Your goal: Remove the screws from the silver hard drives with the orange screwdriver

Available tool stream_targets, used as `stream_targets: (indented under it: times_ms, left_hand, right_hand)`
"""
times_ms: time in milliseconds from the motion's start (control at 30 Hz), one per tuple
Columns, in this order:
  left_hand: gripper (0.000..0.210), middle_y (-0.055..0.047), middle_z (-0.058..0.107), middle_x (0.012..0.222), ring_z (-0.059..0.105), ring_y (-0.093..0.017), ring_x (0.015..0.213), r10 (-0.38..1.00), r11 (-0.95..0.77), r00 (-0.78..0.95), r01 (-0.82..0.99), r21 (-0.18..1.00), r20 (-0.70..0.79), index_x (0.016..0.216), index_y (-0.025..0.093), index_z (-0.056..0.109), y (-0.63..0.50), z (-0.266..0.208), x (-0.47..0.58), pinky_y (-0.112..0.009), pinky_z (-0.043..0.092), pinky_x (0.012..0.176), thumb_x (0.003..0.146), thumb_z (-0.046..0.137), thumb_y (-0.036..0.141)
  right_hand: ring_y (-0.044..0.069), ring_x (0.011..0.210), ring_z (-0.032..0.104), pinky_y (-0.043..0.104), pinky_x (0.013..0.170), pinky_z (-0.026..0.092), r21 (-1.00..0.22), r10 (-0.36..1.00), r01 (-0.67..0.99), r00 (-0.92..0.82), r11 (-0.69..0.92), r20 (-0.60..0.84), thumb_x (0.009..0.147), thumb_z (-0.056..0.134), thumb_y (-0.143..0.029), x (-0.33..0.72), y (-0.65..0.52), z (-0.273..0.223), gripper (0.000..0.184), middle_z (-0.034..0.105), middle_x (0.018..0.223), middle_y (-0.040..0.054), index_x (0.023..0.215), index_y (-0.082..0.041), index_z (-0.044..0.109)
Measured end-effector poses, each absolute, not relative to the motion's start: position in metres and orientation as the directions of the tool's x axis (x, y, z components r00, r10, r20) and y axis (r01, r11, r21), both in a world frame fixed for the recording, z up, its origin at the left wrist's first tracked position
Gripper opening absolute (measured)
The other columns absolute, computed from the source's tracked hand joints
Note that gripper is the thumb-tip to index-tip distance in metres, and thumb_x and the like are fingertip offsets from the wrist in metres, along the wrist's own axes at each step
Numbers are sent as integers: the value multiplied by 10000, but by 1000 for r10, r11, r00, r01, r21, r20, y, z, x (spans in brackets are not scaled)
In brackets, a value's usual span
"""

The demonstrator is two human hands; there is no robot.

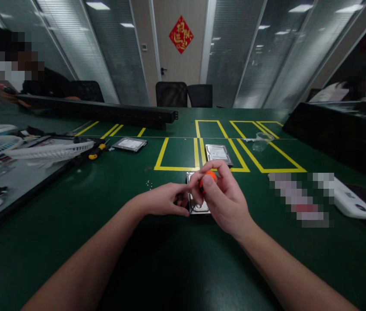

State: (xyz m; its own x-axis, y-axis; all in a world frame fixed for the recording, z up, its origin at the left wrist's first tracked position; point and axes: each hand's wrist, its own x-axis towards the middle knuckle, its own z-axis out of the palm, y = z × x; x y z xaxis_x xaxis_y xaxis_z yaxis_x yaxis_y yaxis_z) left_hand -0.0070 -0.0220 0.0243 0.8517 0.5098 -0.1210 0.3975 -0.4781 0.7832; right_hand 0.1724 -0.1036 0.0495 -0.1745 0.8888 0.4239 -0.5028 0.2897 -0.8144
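A silvery hard drive (pixel 200 209) lies on the green table in front of me, partly hidden under both hands. My right hand (pixel 226 196) is closed round the orange and black handle of a screwdriver (pixel 210 176), held over the drive; my hands hide where its tip is. Against the drive's left side, my left hand (pixel 166 199) has its thumb at the near corner and its index finger reaching across the top, with the other fingers curled. Several tiny screws (pixel 149 185) are scattered left of the drive.
A second hard drive (pixel 218 154) rests behind my right hand, and another drive (pixel 130 144) is farther left. Near it lies a yellow and black screwdriver (pixel 97 151). A clear plastic cup (pixel 262 141), a white phone (pixel 354 201) and white fan grilles (pixel 52 150) flank the workspace.
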Motion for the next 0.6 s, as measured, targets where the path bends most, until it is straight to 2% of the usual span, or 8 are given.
stream_targets:
  times_ms: [67, 133, 267, 400, 500, 600]
  left_hand:
    - [294, 25, 620, 834, 585, -156, 728, 510, -473, 851, 397, 786, -123, 1005, 194, 629, -22, 24, -7, -272, 442, 636, 816, 803, 337]
    - [313, 21, 624, 845, 591, -162, 735, 518, -478, 847, 407, 778, -125, 1017, 194, 624, -22, 25, -6, -275, 440, 636, 809, 808, 338]
    - [296, 15, 632, 823, 579, -161, 718, 528, -485, 838, 428, 763, -134, 965, 186, 624, -22, 26, -7, -276, 419, 629, 807, 808, 356]
    - [335, 20, 633, 826, 578, -157, 724, 505, -469, 853, 401, 787, -134, 1055, 192, 635, -21, 26, -8, -274, 423, 647, 811, 802, 349]
    - [357, 23, 633, 838, 581, -154, 728, 489, -457, 863, 381, 804, -130, 1109, 201, 623, -21, 25, -8, -272, 431, 648, 826, 789, 340]
    - [326, 18, 627, 842, 577, -156, 727, 513, -474, 849, 404, 782, -127, 1032, 191, 625, -21, 24, -7, -274, 427, 638, 810, 802, 353]
  right_hand:
    - [128, 617, 498, 301, 609, 440, -823, 893, -492, -174, 286, 414, 1030, 529, -419, 174, -103, 50, 206, 649, 884, 17, 1100, -234, 584]
    - [144, 657, 519, 319, 641, 465, -827, 893, -480, -173, 293, 416, 1047, 463, -438, 175, -103, 50, 293, 644, 894, 43, 1076, -201, 632]
    - [147, 719, 599, 310, 660, 496, -828, 895, -477, -166, 296, 415, 1004, 601, -343, 173, -104, 50, 122, 664, 936, 29, 982, -228, 567]
    - [113, 614, 535, 286, 605, 451, -817, 895, -495, -154, 296, 419, 971, 666, -326, 172, -104, 49, 178, 662, 905, -6, 998, -257, 504]
    - [133, 628, 503, 306, 608, 442, -817, 895, -495, -155, 296, 418, 1029, 527, -419, 173, -103, 50, 205, 653, 880, 24, 1085, -229, 582]
    - [157, 714, 562, 326, 667, 480, -818, 894, -499, -170, 284, 414, 1052, 451, -403, 175, -103, 51, 284, 659, 907, 57, 1045, -193, 643]
